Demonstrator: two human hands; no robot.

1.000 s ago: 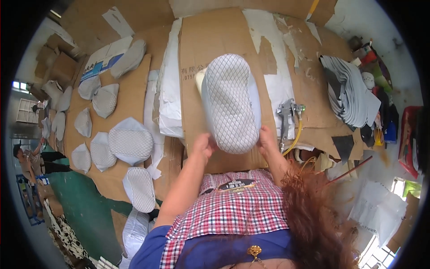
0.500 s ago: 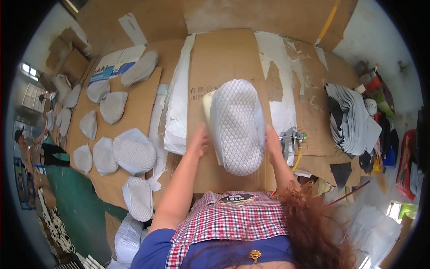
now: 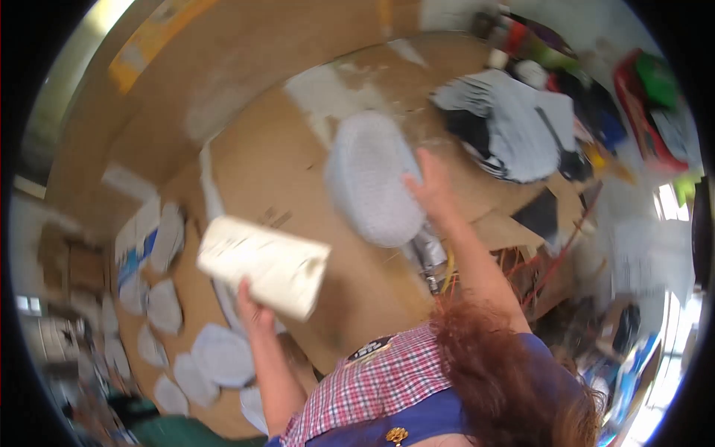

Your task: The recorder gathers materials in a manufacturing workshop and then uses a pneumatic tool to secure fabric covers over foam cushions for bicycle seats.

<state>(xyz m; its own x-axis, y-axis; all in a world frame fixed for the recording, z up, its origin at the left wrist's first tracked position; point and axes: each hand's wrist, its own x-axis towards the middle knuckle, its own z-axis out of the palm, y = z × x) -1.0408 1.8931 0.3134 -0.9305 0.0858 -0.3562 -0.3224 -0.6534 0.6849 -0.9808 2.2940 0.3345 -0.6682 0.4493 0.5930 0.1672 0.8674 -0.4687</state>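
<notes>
A cream, block-like piece [image 3: 264, 264], probably foam, is tilted above the cardboard-covered table at centre left. My left hand [image 3: 257, 313] grips its lower edge, a finger showing on the near face and the rest hidden. Right of it is a light grey, rounded quilted cover [image 3: 372, 179], its textured face toward me. At the cover's right edge is my right hand [image 3: 433, 192], fingers apart and touching or very close to it; motion blur hides the exact contact. Just below the cover, a metal spray gun [image 3: 428, 253] is partly covered by it.
Several similar grey covers [image 3: 223, 356] lie on the cardboard at the left. A stack of grey fabric pieces [image 3: 514, 127] rests at the far right, with a red container [image 3: 648, 112] beyond. A yellow hose [image 3: 449, 270] and a red rod [image 3: 570, 238] are near my right forearm.
The view has swung to the right. The cover has gone from between my hands to the right, beside my right hand. The cream block, formerly mostly behind it, is now apart in my left hand.
</notes>
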